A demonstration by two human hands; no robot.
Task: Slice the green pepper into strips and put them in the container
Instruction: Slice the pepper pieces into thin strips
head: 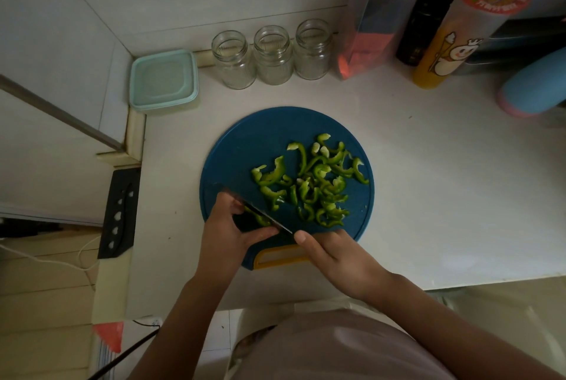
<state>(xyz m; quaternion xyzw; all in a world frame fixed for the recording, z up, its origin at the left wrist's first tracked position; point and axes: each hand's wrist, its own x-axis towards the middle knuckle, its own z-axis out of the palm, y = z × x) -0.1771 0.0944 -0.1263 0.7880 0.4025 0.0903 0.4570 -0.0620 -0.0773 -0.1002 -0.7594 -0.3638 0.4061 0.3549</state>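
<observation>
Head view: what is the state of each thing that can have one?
pepper strips, cut, loose on the cutting board.
pepper piece, uncut, held by the left hand.
knife, gripped by the right hand, blade at the piece.
container, lid on.
glass jars, open, no lids.
</observation>
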